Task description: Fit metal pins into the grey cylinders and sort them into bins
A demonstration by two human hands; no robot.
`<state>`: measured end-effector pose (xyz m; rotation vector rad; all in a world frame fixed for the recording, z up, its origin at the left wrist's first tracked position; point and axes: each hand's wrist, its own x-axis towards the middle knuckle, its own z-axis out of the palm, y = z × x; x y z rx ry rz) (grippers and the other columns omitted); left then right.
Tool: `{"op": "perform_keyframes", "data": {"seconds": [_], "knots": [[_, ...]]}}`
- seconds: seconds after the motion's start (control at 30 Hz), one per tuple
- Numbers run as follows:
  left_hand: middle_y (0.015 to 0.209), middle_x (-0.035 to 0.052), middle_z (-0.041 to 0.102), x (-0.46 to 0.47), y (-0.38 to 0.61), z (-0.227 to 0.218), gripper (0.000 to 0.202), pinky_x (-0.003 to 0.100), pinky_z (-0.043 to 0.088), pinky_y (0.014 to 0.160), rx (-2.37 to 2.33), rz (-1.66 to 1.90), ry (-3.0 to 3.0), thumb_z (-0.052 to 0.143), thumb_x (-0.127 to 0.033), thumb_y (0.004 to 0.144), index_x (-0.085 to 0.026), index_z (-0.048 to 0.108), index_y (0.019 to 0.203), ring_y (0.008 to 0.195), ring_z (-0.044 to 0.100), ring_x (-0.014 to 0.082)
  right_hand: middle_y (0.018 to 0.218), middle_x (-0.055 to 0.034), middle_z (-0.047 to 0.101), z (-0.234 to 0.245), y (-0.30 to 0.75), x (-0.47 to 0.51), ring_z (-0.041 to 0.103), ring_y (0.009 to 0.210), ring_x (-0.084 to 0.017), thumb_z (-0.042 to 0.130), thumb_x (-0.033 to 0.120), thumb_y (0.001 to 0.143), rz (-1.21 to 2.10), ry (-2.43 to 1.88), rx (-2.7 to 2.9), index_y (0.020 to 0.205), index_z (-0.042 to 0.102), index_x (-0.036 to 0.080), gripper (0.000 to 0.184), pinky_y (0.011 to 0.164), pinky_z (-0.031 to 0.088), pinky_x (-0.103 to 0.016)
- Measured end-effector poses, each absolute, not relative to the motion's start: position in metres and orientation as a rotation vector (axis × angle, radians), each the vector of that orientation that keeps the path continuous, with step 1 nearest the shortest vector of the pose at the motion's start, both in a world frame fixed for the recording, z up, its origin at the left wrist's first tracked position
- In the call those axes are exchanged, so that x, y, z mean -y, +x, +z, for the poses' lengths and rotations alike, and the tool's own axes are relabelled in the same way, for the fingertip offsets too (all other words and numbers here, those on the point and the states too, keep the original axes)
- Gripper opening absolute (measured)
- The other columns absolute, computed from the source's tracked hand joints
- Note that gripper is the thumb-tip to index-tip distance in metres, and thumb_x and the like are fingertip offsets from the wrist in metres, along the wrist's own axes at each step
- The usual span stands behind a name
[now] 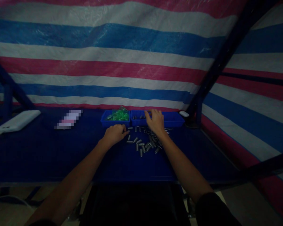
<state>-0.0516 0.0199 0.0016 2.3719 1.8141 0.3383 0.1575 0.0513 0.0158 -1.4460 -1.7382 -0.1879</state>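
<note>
My left hand point(114, 135) rests on the blue table with its fingers curled and thumb and forefinger together beside small grey metal cylinders point(141, 153). Whatever it pinches, if anything, is too small and dark to make out. Over the front wall of a long blue tray point(172, 118) reaches my right hand point(155, 121), its thumb apart from the fingers and nothing visible between them. Several similar cylinders point(141, 117) lie in that tray, left of the right hand. Thin metal rods point(168, 129) lie in a heap with cylinders under and beside my right wrist.
A blue bin point(103, 121) of bright green pieces point(120, 115) adjoins the long tray. Farther left are a blurred-out flat object point(69, 120) and a white device with a cable point(19, 121). A small white case point(184, 114) sits behind the tray's right end. Striped sheeting hangs behind.
</note>
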Motion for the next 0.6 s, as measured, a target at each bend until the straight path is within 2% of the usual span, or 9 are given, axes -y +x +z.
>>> {"op": "perform_keyframes", "data": {"seconds": [0.1,0.23,0.43,0.53,0.6], "knots": [[0.091,0.0062,0.061,-0.021,-0.055,0.001,0.021,0.030,0.042,0.071,-1.739,0.305,2.453,0.053,-0.039,0.076,-0.021,0.061,0.082,0.083,0.058,0.0215,0.082,-0.0075,0.062,0.012,0.158,-0.038,0.050,0.081,-0.020,0.039,0.040,0.087,-0.117,-1.398,1.750,0.084,0.061,0.017,0.032,0.074,0.035,-0.032],[0.089,0.0054,0.062,-0.021,-0.055,0.004,0.017,0.029,0.042,0.072,-1.624,0.343,2.475,0.050,-0.033,0.078,-0.020,0.060,0.083,0.084,0.057,0.0203,0.074,-0.0039,0.060,0.006,0.144,-0.022,0.052,0.073,-0.017,0.046,0.033,0.084,0.033,-1.206,1.962,0.089,0.060,0.017,0.022,0.072,0.038,-0.029],[0.074,0.0039,0.061,-0.024,-0.047,0.005,0.037,0.027,0.042,0.068,-1.280,0.744,2.237,0.028,-0.037,0.087,-0.015,0.056,0.075,0.072,0.056,0.0167,0.085,-0.0041,0.060,0.002,0.127,-0.014,0.053,0.081,-0.016,0.051,0.017,0.080,0.071,-0.913,2.251,0.098,0.057,0.018,0.019,0.076,0.040,-0.027],[0.071,0.0035,0.060,-0.025,-0.044,0.004,0.041,0.028,0.043,0.068,-1.204,0.843,2.114,0.028,-0.041,0.086,-0.015,0.056,0.072,0.070,0.055,0.0163,0.087,-0.0049,0.060,0.002,0.128,-0.013,0.053,0.083,-0.016,0.047,0.018,0.083,0.023,-0.926,2.227,0.097,0.056,0.018,0.016,0.078,0.039,-0.028],[0.072,0.0034,0.060,-0.025,-0.044,0.004,0.039,0.029,0.043,0.069,-1.168,0.895,2.078,0.031,-0.041,0.086,-0.014,0.056,0.076,0.070,0.056,0.0160,0.086,-0.0051,0.061,0.003,0.128,-0.012,0.053,0.083,-0.016,0.043,0.022,0.086,0.002,-0.948,2.211,0.094,0.057,0.018,0.016,0.078,0.039,-0.027]]}}
